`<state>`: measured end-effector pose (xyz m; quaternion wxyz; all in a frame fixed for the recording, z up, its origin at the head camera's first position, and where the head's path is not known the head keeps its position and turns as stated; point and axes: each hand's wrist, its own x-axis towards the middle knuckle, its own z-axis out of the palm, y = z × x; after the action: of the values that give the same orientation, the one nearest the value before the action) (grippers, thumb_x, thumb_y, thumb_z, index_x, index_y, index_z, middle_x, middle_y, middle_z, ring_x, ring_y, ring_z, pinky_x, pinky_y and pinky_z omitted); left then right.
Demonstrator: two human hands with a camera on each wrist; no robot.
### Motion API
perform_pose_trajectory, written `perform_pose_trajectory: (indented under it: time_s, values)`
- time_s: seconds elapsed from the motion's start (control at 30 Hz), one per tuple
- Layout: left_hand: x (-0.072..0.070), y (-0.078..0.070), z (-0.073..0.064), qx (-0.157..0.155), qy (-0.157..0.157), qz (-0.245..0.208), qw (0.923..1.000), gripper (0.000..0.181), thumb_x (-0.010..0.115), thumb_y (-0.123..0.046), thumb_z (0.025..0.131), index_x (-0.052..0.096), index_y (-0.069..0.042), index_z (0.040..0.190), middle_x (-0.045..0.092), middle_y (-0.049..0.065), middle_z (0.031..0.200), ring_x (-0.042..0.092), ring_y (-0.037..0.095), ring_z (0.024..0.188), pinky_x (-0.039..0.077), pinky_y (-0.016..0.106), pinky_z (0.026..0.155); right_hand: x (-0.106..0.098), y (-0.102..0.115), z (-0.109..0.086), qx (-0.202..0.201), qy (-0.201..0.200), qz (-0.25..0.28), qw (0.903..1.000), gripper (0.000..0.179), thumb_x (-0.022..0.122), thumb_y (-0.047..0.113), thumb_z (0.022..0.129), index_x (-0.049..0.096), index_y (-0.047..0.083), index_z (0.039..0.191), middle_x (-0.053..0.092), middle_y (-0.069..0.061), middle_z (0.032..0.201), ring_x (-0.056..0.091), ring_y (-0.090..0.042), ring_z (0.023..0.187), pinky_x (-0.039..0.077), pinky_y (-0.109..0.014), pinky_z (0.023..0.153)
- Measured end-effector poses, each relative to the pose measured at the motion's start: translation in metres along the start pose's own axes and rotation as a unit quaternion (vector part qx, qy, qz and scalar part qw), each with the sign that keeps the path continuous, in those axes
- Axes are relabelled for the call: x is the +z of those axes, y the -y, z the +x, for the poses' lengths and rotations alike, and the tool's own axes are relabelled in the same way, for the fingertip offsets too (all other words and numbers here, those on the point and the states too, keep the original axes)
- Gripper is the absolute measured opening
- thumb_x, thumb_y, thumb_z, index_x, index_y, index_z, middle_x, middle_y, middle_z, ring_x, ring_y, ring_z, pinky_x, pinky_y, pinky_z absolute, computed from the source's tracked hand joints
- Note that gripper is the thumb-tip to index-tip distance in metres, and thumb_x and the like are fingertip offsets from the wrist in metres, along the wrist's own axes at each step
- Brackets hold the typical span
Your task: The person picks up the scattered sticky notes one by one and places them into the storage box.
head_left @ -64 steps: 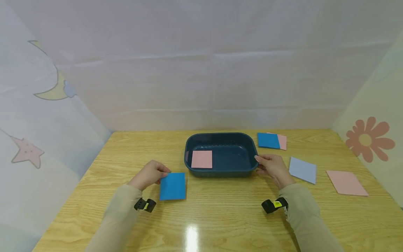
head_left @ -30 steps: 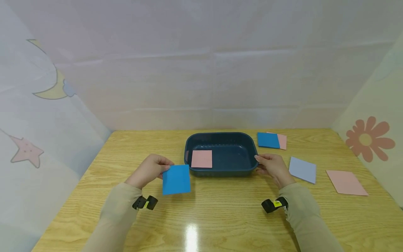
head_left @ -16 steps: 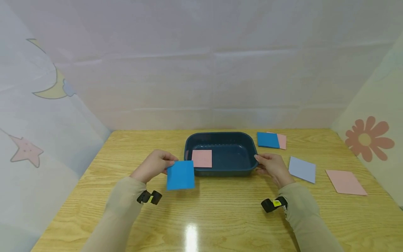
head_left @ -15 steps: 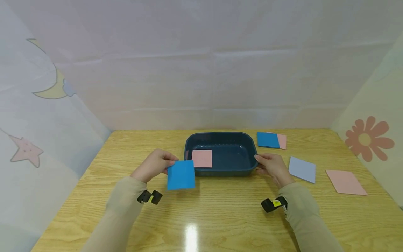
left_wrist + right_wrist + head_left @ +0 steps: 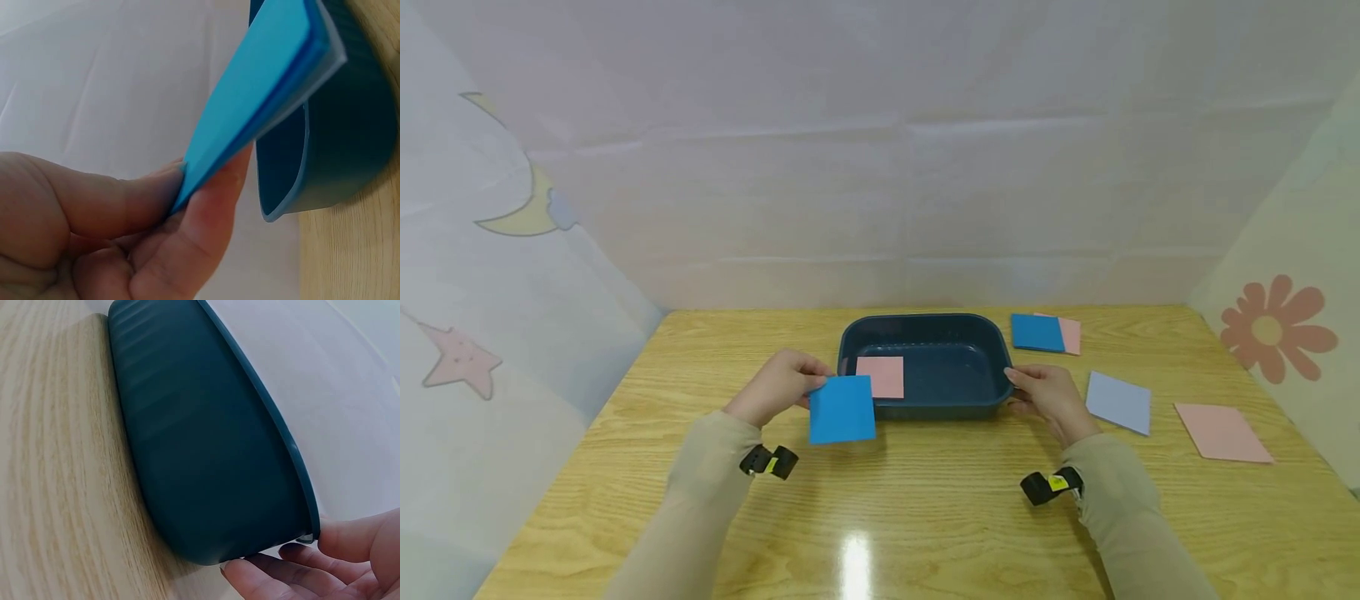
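My left hand (image 5: 781, 385) pinches a blue pad of sticky notes (image 5: 842, 410) by its corner, thumb on top and fingers beneath. In the left wrist view the pad (image 5: 250, 94) is a thin stack with a pale underside. It hangs in front of the near left corner of a dark teal plastic basin (image 5: 940, 412), covering part of that corner. Inside the basin, at the left, lies a pink pad (image 5: 883, 377). My right hand (image 5: 1047, 396) holds the basin's right end, its thumb (image 5: 350, 540) at the rim and fingers against the outer wall.
Behind the right hand, another blue pad (image 5: 1037, 332) overlaps a pink pad (image 5: 1072, 337). Farther right on the wooden table (image 5: 925, 517) lie a lavender pad (image 5: 1118, 402) and a pink pad (image 5: 1223, 432). A pale curtain (image 5: 910, 167) closes off the back.
The left hand has lifted the blue pad and carried it right and forward, up to the basin's near left corner. The right hand and the basin have stayed in place.
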<state>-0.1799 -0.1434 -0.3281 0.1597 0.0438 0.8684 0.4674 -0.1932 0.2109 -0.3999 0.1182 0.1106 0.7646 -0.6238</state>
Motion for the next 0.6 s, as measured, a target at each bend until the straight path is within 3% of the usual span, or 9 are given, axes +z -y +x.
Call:
perform_pose_trajectory:
  time_s: [0.33,0.6]
  values:
    - [0.004,-0.003,0.011,0.008,0.011,-0.008,0.9999,0.027,0.048,0.002,0.1,0.062,0.009,0.122,0.058,0.022,0.129,0.064,0.028,0.099,0.056,0.036,0.078,0.0,-0.001,0.0,-0.001,-0.001,0.01,0.9999,0.05,0.052,0.018,0.102,0.04,-0.014,0.139,0.063,-0.015,0.108,0.063,-0.005,0.076,0.056,-0.027,0.072]
    - [0.006,-0.006,0.016,0.007,0.012,-0.005,0.9999,0.028,0.047,0.002,0.1,0.06,0.01,0.123,0.057,0.024,0.128,0.064,0.029,0.098,0.056,0.036,0.078,0.001,-0.001,0.0,-0.007,-0.002,0.016,0.9998,0.051,0.052,0.017,0.102,0.039,-0.015,0.139,0.062,-0.018,0.112,0.064,-0.005,0.076,0.057,-0.028,0.073]
